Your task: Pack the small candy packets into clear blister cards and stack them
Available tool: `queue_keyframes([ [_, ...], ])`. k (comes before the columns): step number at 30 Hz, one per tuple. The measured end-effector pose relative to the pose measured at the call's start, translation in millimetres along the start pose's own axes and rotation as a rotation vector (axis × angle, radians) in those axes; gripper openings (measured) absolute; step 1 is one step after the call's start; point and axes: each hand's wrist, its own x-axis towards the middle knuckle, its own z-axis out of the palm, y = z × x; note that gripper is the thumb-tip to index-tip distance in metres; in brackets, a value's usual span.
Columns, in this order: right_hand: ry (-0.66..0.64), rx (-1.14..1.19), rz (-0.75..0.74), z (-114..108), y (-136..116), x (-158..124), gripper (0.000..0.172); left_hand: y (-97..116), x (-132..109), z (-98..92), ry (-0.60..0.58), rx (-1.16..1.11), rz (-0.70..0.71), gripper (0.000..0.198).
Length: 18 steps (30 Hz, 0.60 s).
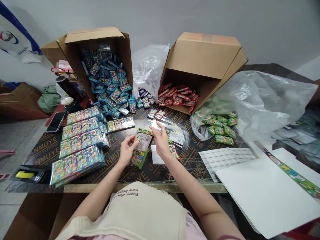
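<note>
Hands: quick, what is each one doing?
Left hand: pinching a clear plastic packet.
Right hand: pinching clear plastic film just above it.

Left grip [127, 150] on card pack [144, 140], boxes [93, 36] behind

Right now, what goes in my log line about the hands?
Left hand: holds green foil card pack in clear plastic sleeve | Right hand: touches same clear plastic sleeve

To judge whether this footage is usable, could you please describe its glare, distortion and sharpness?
In the head view, the wide lens stretches the left arm; glare sits on the plastic bag; the packet at the left hand looks fairly sharp, without obvious blur.
</note>
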Motion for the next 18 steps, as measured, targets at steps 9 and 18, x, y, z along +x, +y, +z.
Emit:
queue_keyframes([
  [9, 0.059, 0.189, 0.178, 2.1, 8.6, -21.4, 0.045, -4.7, -37.7, 36.2, 0.206, -0.642, -0.488, 0.037],
  [18, -0.089, 0.304, 0.373, -17.1, 7.8, -25.7, 0.053, 15.4, -5.4, 17.7, 0.002, -0.527, -0.624, 0.016],
])
